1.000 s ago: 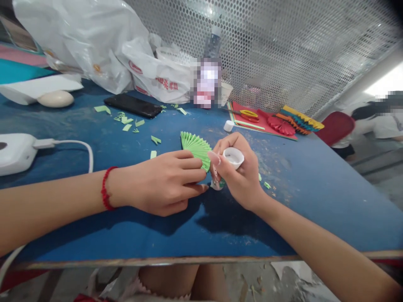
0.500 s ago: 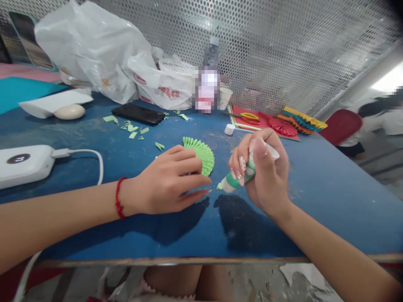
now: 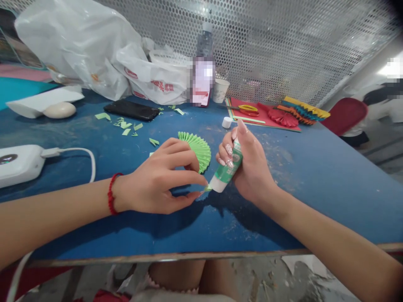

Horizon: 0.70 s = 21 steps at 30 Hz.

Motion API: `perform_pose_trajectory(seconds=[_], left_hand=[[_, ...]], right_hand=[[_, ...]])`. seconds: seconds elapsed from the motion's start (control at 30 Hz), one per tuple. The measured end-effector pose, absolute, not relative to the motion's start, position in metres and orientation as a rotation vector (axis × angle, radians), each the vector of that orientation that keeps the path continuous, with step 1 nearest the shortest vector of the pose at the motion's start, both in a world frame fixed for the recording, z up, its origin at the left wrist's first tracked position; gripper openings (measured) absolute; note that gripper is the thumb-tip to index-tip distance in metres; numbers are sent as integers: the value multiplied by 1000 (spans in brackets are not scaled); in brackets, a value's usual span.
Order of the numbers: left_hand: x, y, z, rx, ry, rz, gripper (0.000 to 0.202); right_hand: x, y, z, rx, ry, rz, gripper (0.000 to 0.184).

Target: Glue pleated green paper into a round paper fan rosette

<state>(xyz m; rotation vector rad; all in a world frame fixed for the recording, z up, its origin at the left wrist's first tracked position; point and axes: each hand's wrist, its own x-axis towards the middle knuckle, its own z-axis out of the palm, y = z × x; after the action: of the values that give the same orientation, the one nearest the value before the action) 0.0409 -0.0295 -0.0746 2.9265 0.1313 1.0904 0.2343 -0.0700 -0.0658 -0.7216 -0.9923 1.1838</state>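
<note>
- Since the earlier frame, the tube (image 3: 224, 172) has come over to the left hand (image 3: 160, 180) and tipped more steeply; the gap between its white end and the left fingertips has closed.
- Left hand: it lies just in front of the green paper fan (image 3: 202, 151), its bent upper fingers overlapping the fan's near edge. Thumb and forefinger are narrowed to almost nothing at a green scrap (image 3: 208, 188) on the tube's end; whether they pinch it, I cannot tell.
- Right hand (image 3: 248, 163): to the right of the fan, it is wrapped around the tube, thumb raised over the top end, fingers along the side.
- Tube: green and white, slanting with its white lower end toward the left hand, just in front of the fan.
- Fan: light-green paper in fine, even pleats, spread in a rounded arc, partly hidden by the left hand.
- Beyond the fan, to its right: a small white cap (image 3: 226, 122).
- Writing: pale lettering on the tube's green band is too small to read. Well beyond the fan, a white bag (image 3: 154, 79) bears red characters, too blurred to read surely.
</note>
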Motion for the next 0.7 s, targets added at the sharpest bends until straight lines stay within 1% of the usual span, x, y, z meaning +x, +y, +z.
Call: perform_pose_trajectory(seconds=[0.2, 0.3, 0.4, 0.57, 0.63, 0.7], left_hand=[[40, -26, -77, 2940, 93, 1048, 5], [41, -26, -75, 2917, 86, 1020, 2], [41, -27, -72, 2827, 135, 861, 6], [43, -25, -73, 2514, 319, 435, 8], [43, -24, -75, 2471, 370, 382, 8], [42, -24, -76, 2490, 428, 403, 9]], right_hand=[[234, -72, -67, -670, -987, 1264, 33], [234, -72, -67, -695, -980, 1261, 34], [237, -69, -69, -723, -984, 1258, 41], [243, -64, -70, -748, -1020, 1225, 44], [243, -63, -71, -766, -1044, 1218, 45], [242, -63, -70, -773, -1060, 1214, 47]])
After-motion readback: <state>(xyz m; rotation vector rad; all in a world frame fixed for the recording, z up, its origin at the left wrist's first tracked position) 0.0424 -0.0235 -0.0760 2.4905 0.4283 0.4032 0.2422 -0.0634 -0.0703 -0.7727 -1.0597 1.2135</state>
